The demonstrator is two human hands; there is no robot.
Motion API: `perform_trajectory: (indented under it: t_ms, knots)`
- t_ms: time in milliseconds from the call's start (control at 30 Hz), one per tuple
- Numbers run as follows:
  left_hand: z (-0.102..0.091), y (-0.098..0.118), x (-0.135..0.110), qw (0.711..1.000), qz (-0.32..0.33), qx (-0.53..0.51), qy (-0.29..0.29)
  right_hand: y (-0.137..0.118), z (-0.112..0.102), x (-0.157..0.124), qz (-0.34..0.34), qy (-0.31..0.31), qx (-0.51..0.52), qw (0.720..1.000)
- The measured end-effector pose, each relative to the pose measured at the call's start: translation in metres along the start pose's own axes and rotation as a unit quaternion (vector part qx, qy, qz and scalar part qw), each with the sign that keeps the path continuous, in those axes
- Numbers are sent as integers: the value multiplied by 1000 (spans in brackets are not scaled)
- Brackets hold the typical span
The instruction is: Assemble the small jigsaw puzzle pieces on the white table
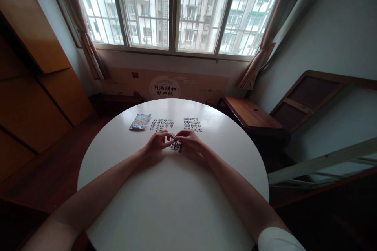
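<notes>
Close together over a small heap of jigsaw puzzle pieces point(177, 148), both hands are pinched near the middle of the white round table point(173, 196). My left hand point(160, 140) comes in from the left, its thumb and fingertips closed on a jigsaw piece at the heap's upper edge. Opposite it, my right hand point(190, 138) has its fingers closed on a small jigsaw piece, partly hidden by the fingertips. Behind the hands, loose pieces lie spread in two groups, a left group point(161, 124) and a right group point(192, 124).
A printed puzzle packet point(140, 122) lies left of the spread pieces. Beyond the table stand a wooden bench point(253, 111) at the right and a long printed cardboard panel point(194, 84) under the barred window. Wooden cabinets point(44, 106) line the left side.
</notes>
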State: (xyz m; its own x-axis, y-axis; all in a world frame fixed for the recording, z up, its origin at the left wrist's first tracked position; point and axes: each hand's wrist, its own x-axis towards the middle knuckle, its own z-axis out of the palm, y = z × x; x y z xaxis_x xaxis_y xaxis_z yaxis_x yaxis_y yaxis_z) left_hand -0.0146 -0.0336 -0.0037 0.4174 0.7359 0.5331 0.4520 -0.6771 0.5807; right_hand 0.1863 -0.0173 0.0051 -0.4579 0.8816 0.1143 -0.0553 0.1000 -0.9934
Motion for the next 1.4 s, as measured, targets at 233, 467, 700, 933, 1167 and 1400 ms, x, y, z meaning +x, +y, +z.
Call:
perform_trajectory:
  t_ms: [233,467,700,933,1167,1400]
  knots:
    - [-1,-3,1,999,-18,-2,42,0,2,1,1,17,-13,1000]
    - [-2,-6,3,995,-63,-24,76,11,-1,4,-127,115,-233,957]
    - [-2,-8,4,997,-61,-23,43,16,1,3,-145,35,-297,943]
    - [-2,-8,4,998,-51,-25,20,16,0,3,-185,43,-317,929]
    - [0,-8,4,998,-47,-21,26,19,-1,4,-182,35,-339,922]
    - [2,-11,3,998,-52,-14,23,21,-2,5,-190,36,-350,917]
